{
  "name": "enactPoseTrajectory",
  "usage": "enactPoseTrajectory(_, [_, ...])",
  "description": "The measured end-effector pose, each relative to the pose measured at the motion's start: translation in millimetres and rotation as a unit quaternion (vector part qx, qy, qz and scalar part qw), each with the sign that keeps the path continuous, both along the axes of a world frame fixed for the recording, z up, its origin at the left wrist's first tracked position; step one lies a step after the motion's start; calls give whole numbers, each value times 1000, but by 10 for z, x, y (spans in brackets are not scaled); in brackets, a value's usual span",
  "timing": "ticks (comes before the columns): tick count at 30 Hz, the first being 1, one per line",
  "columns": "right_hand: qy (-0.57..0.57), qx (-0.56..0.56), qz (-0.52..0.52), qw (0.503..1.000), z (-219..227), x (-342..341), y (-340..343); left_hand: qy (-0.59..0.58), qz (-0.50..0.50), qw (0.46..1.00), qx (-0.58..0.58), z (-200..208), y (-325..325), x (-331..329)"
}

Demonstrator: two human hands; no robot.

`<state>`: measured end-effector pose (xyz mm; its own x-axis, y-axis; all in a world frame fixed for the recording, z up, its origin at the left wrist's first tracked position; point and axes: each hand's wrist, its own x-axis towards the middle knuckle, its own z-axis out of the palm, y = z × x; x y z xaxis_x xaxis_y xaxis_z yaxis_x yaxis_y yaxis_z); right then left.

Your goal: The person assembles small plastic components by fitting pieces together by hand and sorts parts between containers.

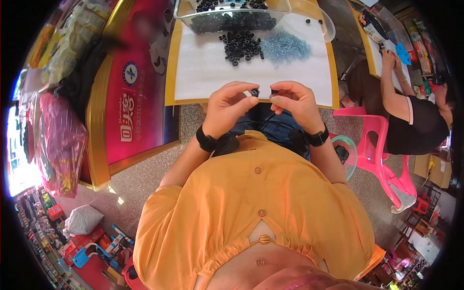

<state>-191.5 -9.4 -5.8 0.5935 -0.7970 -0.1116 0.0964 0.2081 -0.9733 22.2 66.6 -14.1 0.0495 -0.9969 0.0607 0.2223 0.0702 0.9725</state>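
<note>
My left hand (229,105) pinches a small round black plastic part (255,92) between thumb and fingertips. Opposite it, my right hand (296,100) pinches another small black piece (274,92); my fingers cover much of it. The two pieces are held a short gap apart, above the near edge of a white-topped table (203,72) with a yellow border. Farther back on the white surface lies a loose heap of black ring-like parts (240,47). Touching its right side is a heap of tiny clear bluish pieces (285,47), too small to make out.
A clear plastic bin (232,23) of black parts stands at the table's far side, beside a clear round lid or tray (326,28). At right are a pink plastic chair (374,137) and another person (415,121) working at a table. A red panel with gold edging (133,96) stands at left.
</note>
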Motion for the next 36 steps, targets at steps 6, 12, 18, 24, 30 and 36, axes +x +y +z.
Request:
enactPoseTrajectory(6, [-24, 25, -15, 999, -43, -21, -259, 1, -46, 999, -21, -56, -430, -105])
enactPoseTrajectory(12, [-19, 41, -44, 998, -88, -52, -458, 12, -88, 996, 21, -61, -680, -114])
enactPoseTrajectory(18, [-41, 3, -50, 998, -195, -45, -539, 14, -99, 994, 51, -69, -779, -71])
enactPoseTrajectory(24, [-50, -6, -57, 997, -217, 10, -563, 29, -81, 996, 33, -63, -808, -57])
enactPoseTrajectory(30, [-110, 43, -78, 990, -97, 43, -646, 41, -61, 996, 44, -22, -815, -10])
enactPoseTrajectory(36, [-136, 65, -110, 983, 60, 119, -649, 6, -48, 999, 14, -46, -822, 4])
